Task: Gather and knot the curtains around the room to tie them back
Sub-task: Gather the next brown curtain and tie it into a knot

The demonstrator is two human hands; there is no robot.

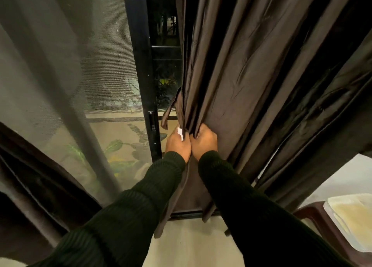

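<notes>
At the centre of the frame, two hands in dark green knit sleeves meet side by side on a brown curtain (251, 81) that fills the upper right. The left hand (178, 146) pinches its gathered edge, a white bandage on one finger. The right hand (205, 143) curls its fingers round the bunched folds. A mesh screen door (84, 85) fills the left.

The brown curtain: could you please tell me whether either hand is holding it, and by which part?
Both do: the left hand and right hand each grip the gathered folds of the brown curtain side by side, partway down its length.
</notes>
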